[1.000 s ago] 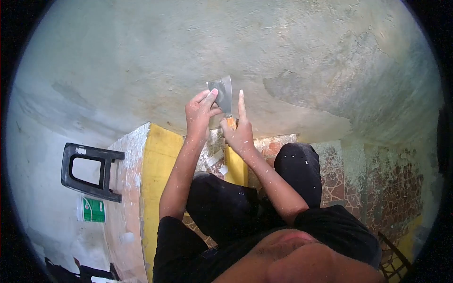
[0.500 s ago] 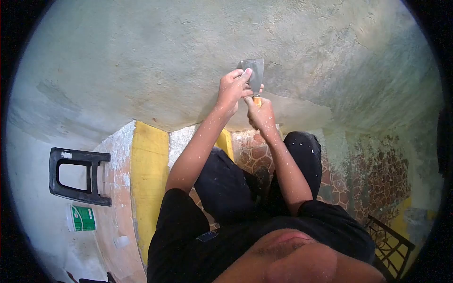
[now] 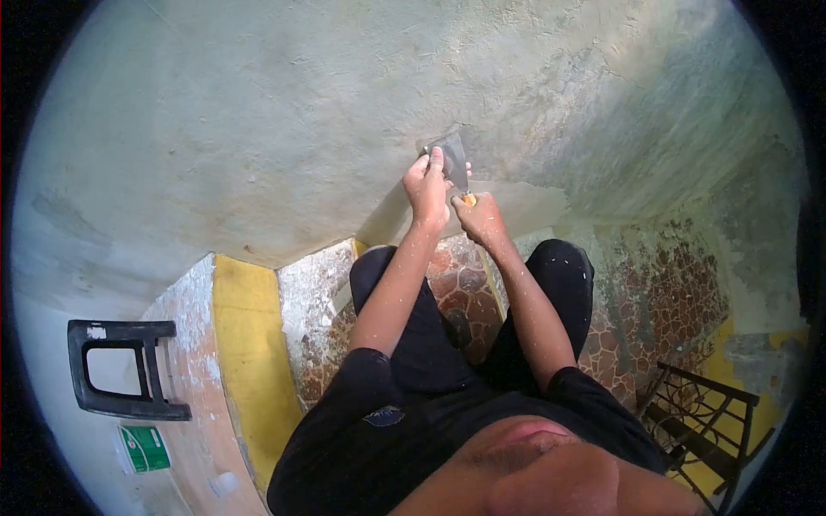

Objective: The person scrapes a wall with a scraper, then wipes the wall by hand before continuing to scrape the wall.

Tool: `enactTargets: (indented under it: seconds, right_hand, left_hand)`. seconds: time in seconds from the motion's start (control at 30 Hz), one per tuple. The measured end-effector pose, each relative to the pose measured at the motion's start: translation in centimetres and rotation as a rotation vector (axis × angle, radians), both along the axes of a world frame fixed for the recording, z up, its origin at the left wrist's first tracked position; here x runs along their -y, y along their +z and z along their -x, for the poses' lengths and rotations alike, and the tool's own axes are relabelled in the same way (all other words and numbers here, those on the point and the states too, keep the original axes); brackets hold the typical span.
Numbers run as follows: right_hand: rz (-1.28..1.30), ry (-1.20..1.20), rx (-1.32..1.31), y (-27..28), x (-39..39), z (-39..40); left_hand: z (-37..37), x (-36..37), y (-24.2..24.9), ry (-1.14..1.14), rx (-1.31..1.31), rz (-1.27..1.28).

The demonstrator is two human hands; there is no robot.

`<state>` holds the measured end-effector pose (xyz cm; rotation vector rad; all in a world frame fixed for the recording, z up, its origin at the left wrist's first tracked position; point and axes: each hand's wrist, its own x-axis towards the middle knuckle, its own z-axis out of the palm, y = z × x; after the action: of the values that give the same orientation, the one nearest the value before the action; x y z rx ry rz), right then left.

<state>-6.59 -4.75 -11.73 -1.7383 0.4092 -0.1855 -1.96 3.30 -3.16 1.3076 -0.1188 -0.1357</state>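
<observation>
In front of the wall (image 3: 327, 95), the scraper (image 3: 457, 171) is pointing forward. Right hand's (image 3: 483, 220) grip is clenching the handle (image 3: 469, 199); left hand (image 3: 425, 194) is pinching the blade (image 3: 452, 153), thumb (image 3: 437, 160) lying on its face. Both arms (image 3: 394, 297) are reaching forward.

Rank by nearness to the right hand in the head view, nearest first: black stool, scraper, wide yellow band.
1. Scraper: its handle is in the right hand.
2. Wide yellow band: off to the left.
3. Black stool: farther left, beyond the band.
</observation>
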Motion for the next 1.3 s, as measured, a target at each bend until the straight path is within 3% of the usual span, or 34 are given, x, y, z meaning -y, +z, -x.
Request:
enactTargets:
  seconds: [0.13, 0.37, 0.43, 0.57, 0.73, 0.8, 1.03, 1.13, 1.2, 1.27, 1.3]
  right_hand:
    - [-0.176, 0.036, -0.079, 3.8, -0.7, 0.5]
    - [-0.505, 0.093, -0.124, 4.3, -1.7, -0.1]
    - [-0.708, 0.129, -0.076, 4.3, -1.8, -0.7]
    - [-0.713, 0.108, -0.053, 3.7, -2.7, -2.2]
    - [-0.543, 0.049, 0.068, 2.7, -3.0, -3.7]
    - [-0.495, 0.024, 0.075, 2.9, -2.9, -3.8]
    - [-0.271, 0.111, 0.004, 1.2, -1.7, -3.0]
    - [-0.19, 0.153, -0.037, 2.7, -0.4, -1.8]
    - [-0.124, 0.158, -0.071, 2.6, 0.1, -1.2]
    - [0.344, -0.085, 0.38, 1.3, 0.0, -0.5]
    - [0.352, -0.077, 0.373, 2.2, -0.6, 0.2]
  left_hand:
    - [-0.4, 0.0, 0.8, 0.062, 0.105, 0.016]
    - [-1.0, -0.1, 1.3, 0.117, 0.22, -0.092]
    - [-1.1, 0.4, 2.4, 0.122, 0.245, -0.116]
    - [-1.6, 0.4, 2.8, 0.135, 0.295, -0.197]
    - [-2.5, -0.2, 1.6, 0.204, 0.469, -0.383]
    - [-1.6, -0.1, 2.4, 0.117, 0.34, -0.226]
    - [-1.8, -1.3, 0.0, -0.011, 0.202, -0.089]
    - [-4.1, -2.6, -3.5, -0.115, 0.195, -0.175]
    - [-3.7, -3.1, -2.7, -0.14, 0.14, -0.136]
    - [-2.7, -2.9, -1.0, -0.16, -0.02, 0.121]
    - [-2.1, -2.6, -0.2, -0.141, -0.044, 0.148]
